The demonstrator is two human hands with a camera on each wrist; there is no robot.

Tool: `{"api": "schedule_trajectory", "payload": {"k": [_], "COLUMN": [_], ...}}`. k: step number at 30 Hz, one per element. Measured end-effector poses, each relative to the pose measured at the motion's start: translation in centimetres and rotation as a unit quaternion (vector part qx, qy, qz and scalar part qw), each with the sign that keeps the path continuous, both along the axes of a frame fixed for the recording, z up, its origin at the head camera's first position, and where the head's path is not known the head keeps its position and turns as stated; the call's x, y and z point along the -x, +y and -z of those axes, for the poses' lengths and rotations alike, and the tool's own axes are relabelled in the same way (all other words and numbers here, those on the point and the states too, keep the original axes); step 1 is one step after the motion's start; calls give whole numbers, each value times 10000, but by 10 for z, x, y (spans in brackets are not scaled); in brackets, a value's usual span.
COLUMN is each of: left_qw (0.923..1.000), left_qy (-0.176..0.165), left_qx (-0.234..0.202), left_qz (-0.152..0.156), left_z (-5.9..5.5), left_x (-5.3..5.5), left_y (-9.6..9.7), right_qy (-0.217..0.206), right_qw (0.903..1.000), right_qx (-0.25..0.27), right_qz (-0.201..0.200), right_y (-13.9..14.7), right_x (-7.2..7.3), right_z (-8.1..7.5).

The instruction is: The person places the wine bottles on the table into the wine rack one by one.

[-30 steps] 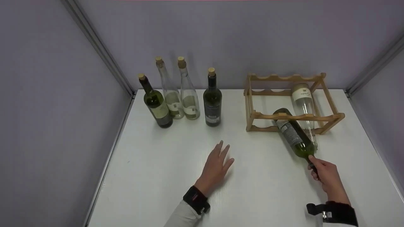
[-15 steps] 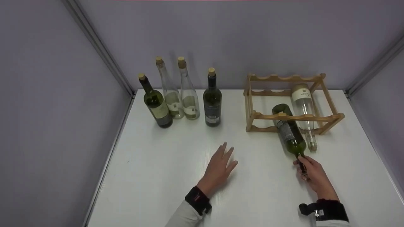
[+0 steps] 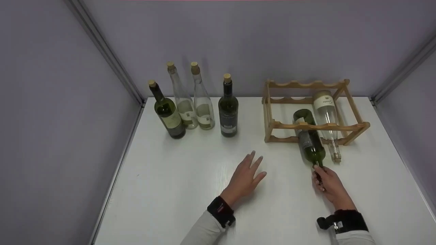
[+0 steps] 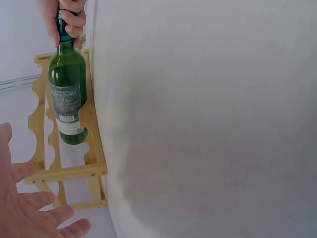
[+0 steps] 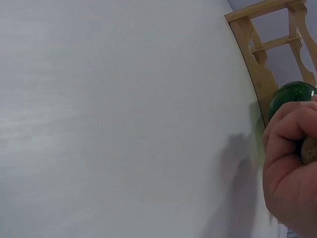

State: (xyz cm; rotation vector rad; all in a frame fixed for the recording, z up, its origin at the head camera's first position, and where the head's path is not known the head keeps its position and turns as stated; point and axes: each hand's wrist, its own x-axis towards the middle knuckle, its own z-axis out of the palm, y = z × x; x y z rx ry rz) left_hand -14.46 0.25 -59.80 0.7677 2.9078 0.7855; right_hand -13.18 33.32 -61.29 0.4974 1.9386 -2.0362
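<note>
My right hand (image 3: 329,185) grips the neck of a dark green wine bottle (image 3: 314,150), with the cork end toward me. The bottle's base reaches into the lower tier of a wooden wine rack (image 3: 282,126), under its front top rail. In the left wrist view, the green bottle (image 4: 67,94) shows a dark label, and the right hand (image 4: 69,17) is wrapped round its neck. Beside it a clear bottle (image 3: 327,112) lies in the rack, its corked neck sticking out in front. My left hand (image 3: 243,177) is over the white table with fingers spread, holding nothing.
To the left of the rack stand two green wine bottles, one near the middle (image 3: 228,115) and one at the far left (image 3: 170,117). Two clear corked bottles, one (image 3: 185,107) beside the other (image 3: 203,109), stand between them. Grey walls (image 3: 245,41) enclose the table (image 3: 177,190).
My right hand has swung the green bottle's neck to the left, so it lies straighter in the rack, and its base sits further back. My left hand has drifted slightly right.
</note>
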Motion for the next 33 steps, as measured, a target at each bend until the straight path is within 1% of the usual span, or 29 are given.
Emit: {"api": "schedule_trajectory", "payload": {"k": [5, 9, 13, 15, 19, 22, 26, 33], "left_qw": [10000, 9999, 9998, 9999, 9999, 9999, 9998, 9998], "left_qy": [-53, 9, 24, 7, -2, 2, 27, 70], "left_qx": [48, 117, 168, 151, 123, 128, 122, 145], "left_qz": [22, 28, 44, 64, 76, 88, 120, 90], "left_z": [-3, -4, -2, -2, -1, -1, -2, -2], "left_x": [2, 2, 2, 2, 2, 1, 1, 2], "left_y": [7, 10, 11, 12, 12, 11, 11, 9], "right_qy": [-1, 33, 98, 102, 79, 119, 201, 311], "right_qw": [9999, 9993, 9978, 9970, 9961, 9965, 9971, 9968], "right_qx": [25, 287, 552, 660, 784, 720, 577, 537], "right_qz": [161, 245, 366, 388, 408, 412, 446, 498], "right_y": [-1, -2, -6, -8, -12, -13, -16, -18], "right_x": [11, 19, 28, 32, 42, 52, 62, 77], "right_z": [-1, -2, -3, -8, -12, -9, -10, -11]}}
